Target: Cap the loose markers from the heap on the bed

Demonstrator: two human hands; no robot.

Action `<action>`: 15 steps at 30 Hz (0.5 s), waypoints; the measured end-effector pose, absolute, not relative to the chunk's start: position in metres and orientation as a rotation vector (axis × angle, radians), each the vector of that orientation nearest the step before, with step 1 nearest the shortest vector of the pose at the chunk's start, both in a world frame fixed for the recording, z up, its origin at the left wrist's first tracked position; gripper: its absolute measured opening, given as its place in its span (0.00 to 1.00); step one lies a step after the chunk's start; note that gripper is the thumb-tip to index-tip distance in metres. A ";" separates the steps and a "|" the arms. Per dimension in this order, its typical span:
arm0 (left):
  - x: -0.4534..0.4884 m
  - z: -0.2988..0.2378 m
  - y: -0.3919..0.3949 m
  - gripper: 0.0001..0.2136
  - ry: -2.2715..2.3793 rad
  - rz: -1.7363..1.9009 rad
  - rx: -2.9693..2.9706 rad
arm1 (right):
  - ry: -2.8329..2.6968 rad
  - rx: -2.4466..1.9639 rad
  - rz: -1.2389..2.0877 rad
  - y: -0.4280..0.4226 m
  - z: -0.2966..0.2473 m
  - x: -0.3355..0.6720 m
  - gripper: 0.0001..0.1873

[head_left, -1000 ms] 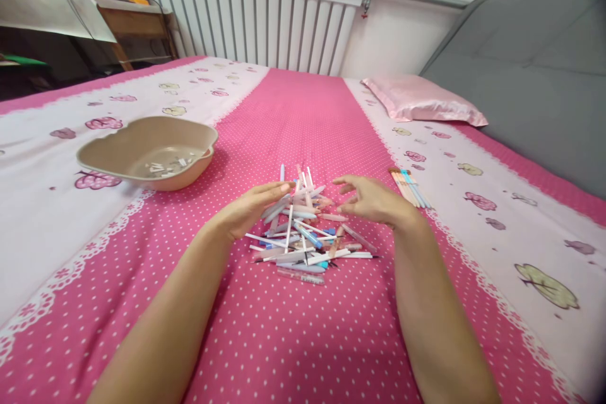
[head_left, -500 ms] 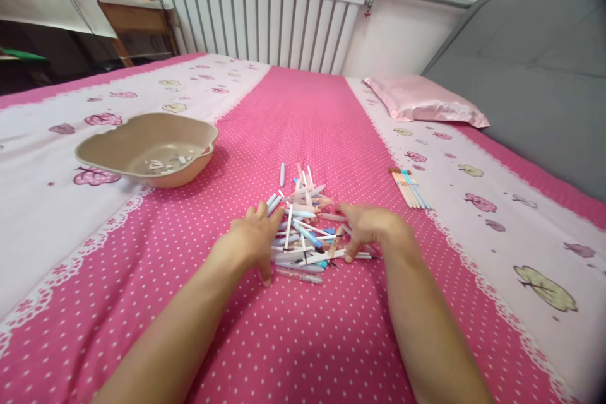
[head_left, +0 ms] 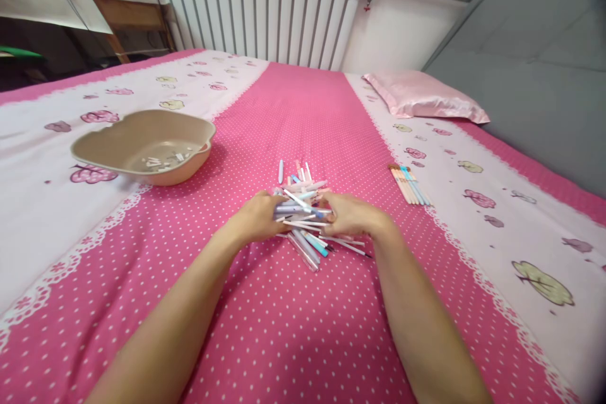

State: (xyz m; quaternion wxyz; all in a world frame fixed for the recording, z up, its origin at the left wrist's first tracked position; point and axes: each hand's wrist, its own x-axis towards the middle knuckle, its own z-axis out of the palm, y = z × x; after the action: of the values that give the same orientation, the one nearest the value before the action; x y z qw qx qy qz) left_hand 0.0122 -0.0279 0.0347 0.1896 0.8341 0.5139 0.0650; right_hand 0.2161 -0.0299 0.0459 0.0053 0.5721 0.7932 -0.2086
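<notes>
A loose pile of pens (head_left: 303,202) lies on the pink dotted bedspread, with pale blue, pink and clear barrels and thin white sticks, some dark-tipped, that look like refills. My left hand (head_left: 258,218) is curled around the pile's left side. From the right, my right hand (head_left: 348,214) closes on the same bunch, its fingers partly hidden by the pens. Some pens are squeezed and lifted between both hands; others (head_left: 310,249) lie in front on the bedspread. One pale blue pen part (head_left: 281,172) lies apart behind the pile.
A beige basin (head_left: 184,175) with small white pieces inside stands on the left. Right of my hands, peach and blue pens (head_left: 409,186) lie in a neat row. Farther back are a pink pillow (head_left: 423,96), a grey headboard (head_left: 530,76) and a white radiator (head_left: 255,12).
Both hands have moved inward and slightly away from me, from spread fingers at the pile's sides to gripping it. The pens between them are bunched closer and raised.
</notes>
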 end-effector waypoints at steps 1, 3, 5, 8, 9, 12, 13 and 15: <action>0.013 0.036 -0.028 0.14 1.390 0.233 2.308 | 2.496 1.827 -0.695 -0.029 0.048 0.219 0.23; 0.015 0.039 -0.028 0.15 1.293 0.358 2.158 | 2.541 1.920 -0.751 -0.027 0.051 0.226 0.20; 0.016 0.041 -0.029 0.18 1.206 0.480 1.956 | 2.592 1.990 -0.772 -0.026 0.054 0.232 0.17; 0.016 0.043 -0.030 0.23 1.133 0.571 1.726 | 2.640 2.006 -0.842 -0.026 0.056 0.238 0.19; 0.015 0.043 -0.031 0.25 1.134 0.591 1.685 | 2.645 2.004 -0.862 -0.027 0.057 0.239 0.20; 0.012 0.049 -0.032 0.29 1.194 0.614 1.656 | 2.634 2.006 -0.862 -0.029 0.061 0.240 0.20; 0.010 0.051 -0.033 0.30 1.222 0.606 1.658 | 2.619 2.008 -0.851 -0.030 0.062 0.240 0.21; 0.007 0.055 -0.033 0.33 1.275 0.587 1.660 | 2.583 2.024 -0.843 -0.032 0.065 0.239 0.23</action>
State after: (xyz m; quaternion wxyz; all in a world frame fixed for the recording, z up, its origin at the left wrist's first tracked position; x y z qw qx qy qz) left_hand 0.0066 -0.0335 0.0551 0.4653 0.6758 0.5194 0.2390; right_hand 0.2394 -0.0322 0.0648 -0.1227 0.5928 0.7566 -0.2470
